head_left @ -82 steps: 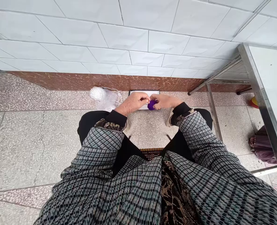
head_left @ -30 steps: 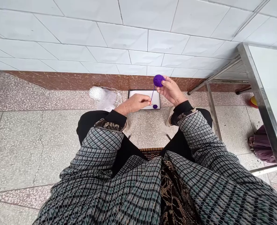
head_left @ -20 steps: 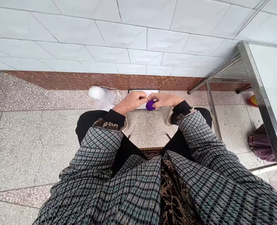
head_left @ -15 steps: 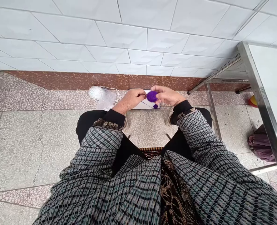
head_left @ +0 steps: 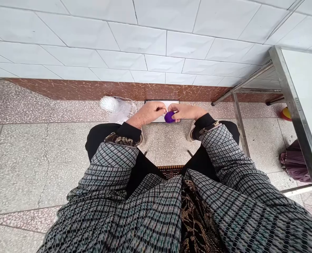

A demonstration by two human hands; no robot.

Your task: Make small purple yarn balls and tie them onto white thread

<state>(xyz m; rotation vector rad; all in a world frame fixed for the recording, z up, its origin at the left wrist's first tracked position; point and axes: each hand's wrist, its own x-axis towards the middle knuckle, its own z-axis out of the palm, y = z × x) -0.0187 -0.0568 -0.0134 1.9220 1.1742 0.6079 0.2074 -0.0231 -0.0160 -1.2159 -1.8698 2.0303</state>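
Observation:
A purple ball of yarn (head_left: 169,117) is in my right hand (head_left: 186,111), whose fingers are curled round its right side. My left hand (head_left: 152,111) is closed just left of the ball, thumb and forefinger pinching the purple yarn strand close to it. The fingertips of both hands almost meet. Below them on the floor lies a flat white board (head_left: 158,102) with a dark edge, largely hidden by my hands.
A white ball of yarn (head_left: 109,104) with a clear plastic bag (head_left: 120,114) lies left of the board. The tiled wall (head_left: 150,65) rises behind. On the right stands a metal-framed table (head_left: 290,84), with a purple cloth (head_left: 295,163) and a yellow-red object (head_left: 286,113) near it.
My right hand has tilted and brought the purple ball slightly down and left. The left hand stays close beside it. The small purple piece on the board is now hidden.

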